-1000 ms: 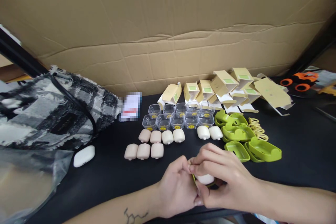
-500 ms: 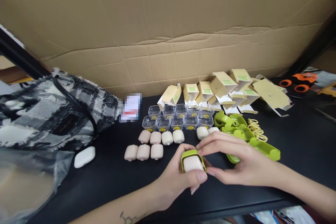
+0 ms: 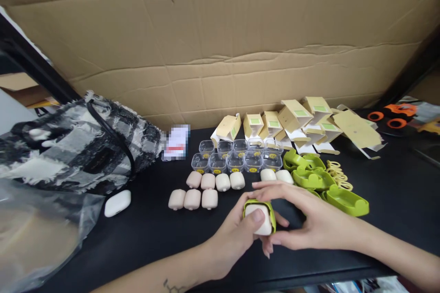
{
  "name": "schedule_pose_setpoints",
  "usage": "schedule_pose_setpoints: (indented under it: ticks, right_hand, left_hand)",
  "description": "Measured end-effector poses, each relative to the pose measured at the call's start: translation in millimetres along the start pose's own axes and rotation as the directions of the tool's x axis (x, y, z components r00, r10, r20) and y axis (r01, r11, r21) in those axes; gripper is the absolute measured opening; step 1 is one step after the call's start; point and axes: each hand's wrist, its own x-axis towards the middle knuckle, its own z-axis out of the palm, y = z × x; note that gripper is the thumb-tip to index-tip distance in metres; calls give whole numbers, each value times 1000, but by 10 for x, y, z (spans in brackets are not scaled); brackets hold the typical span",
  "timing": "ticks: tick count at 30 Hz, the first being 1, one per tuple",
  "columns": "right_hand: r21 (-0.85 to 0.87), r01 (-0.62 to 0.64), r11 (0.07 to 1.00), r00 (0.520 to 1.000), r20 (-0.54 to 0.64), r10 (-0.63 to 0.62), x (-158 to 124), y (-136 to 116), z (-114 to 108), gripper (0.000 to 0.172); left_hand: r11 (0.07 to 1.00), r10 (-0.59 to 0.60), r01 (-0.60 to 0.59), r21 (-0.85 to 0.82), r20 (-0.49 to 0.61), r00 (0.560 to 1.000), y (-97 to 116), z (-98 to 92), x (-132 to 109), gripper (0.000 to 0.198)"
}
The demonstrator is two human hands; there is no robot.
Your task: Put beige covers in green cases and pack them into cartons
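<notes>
Green shell (image 3: 273, 220), one pale block (image 3: 266, 224) — left hand (image 3: 232, 240) clamps both; right hand (image 3: 312, 219) spread — ten cups (image 3: 235, 162).

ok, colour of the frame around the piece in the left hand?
Yellow-green: the frame shows best in the head view.

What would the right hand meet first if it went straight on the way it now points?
Most likely the green holder around a white rounded piece, gripped by the left hand. It lies just ahead, between the right hand's thumb and fingers; depth is unclear, so they may be touching.
</notes>
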Motion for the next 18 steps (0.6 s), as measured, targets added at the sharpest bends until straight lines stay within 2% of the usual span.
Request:
schedule_pose_setpoints:
  ticks: [3,6,9,12,15,18]
  right_hand:
    - [119,-28,993,996,-80,38,4,8,43,48]
    - [144,-10,990,975,-217,41,139,55,-56,41]
    - [-45,-103,994,965,-247,89,396,146,-268,37]
    - [-239,-166,957,968,-225,112,641,257,-426,39]
    - [-321,-170,932,978,-173,119,766,338,-434,34]
    - [-398,-176,900,982,-136,132,786,368,-359,37]
  left_hand:
    - [996,31,-24,-91,82,996,-109,-41,33,66]
    - [995,55,-41,-92,162,985,-196,-97,52,68]
    - [999,-40,42,-16,145,989,-205,-119,41,51]
    - [994,-106,105,7,114,988,-168,-108,26,46]
    - [990,-138,138,10,97,986,-143,-95,25,44]
    - [988,-153,152,20,97,984,-137,-87,25,39]
